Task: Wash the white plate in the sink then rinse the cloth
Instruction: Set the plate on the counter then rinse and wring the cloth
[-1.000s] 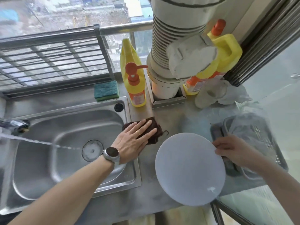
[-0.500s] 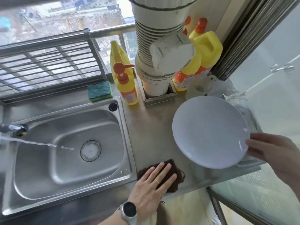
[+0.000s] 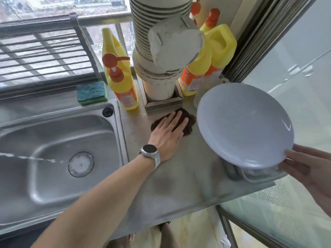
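My right hand [image 3: 309, 172] grips the lower right rim of the white plate [image 3: 243, 122] and holds it tilted above the counter's right end. My left hand [image 3: 168, 135], with a watch on its wrist, lies flat with fingers spread on a dark brown cloth [image 3: 188, 122], pressing it onto the steel counter [image 3: 179, 185] near the back. The steel sink [image 3: 44, 140] is on the left. A thin stream of water [image 3: 34, 158] runs across it toward the drain [image 3: 81, 164].
A pump soap bottle [image 3: 123, 86], yellow cleaner bottles [image 3: 218, 51] and a wide ribbed pipe [image 3: 157, 42] stand at the back. A green sponge [image 3: 92, 93] lies behind the sink. A grey basket [image 3: 250, 173] sits under the plate. A wire rack [image 3: 44, 51] is at the back left.
My left hand slid the cloth from the counter's front edge to the back, near the pipe base. The plate stays held up on the right.
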A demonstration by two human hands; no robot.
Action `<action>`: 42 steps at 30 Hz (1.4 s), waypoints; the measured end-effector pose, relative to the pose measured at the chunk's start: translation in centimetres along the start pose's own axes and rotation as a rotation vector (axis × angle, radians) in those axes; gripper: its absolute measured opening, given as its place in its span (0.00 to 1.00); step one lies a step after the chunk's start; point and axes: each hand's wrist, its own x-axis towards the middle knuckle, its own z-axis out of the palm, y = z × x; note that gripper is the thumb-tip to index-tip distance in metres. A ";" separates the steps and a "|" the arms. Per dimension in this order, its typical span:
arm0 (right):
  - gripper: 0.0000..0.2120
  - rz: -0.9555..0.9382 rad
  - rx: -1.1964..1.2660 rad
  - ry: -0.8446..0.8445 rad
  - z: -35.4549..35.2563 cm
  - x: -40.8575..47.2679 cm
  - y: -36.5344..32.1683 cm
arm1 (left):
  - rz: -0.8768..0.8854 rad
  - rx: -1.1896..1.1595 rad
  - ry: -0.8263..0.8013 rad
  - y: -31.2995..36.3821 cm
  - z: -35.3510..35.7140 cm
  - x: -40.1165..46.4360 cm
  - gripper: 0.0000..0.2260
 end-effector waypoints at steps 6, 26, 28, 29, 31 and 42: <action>0.15 -0.008 0.067 0.058 -0.3 -0.4 -0.8 | 0.157 -0.030 0.026 9.7 5.2 -11.3 0.30; 0.09 -0.004 0.121 0.127 -0.7 -0.4 -0.5 | -0.013 -0.095 0.112 6.5 1.2 4.0 0.27; 0.06 0.015 0.103 0.138 -0.5 -0.2 0.0 | 0.050 -0.096 0.141 7.7 1.5 3.2 0.26; 0.06 0.026 0.102 0.148 -0.3 -0.2 0.2 | 0.091 -0.095 0.149 8.5 1.8 2.1 0.25; 0.09 0.046 0.126 0.142 0.3 -0.5 0.5 | 0.146 -0.074 0.124 10.7 2.9 -0.9 0.24; 0.08 0.152 0.058 0.096 6.3 -2.6 4.9 | 0.199 0.043 -0.021 5.9 4.0 -13.7 0.31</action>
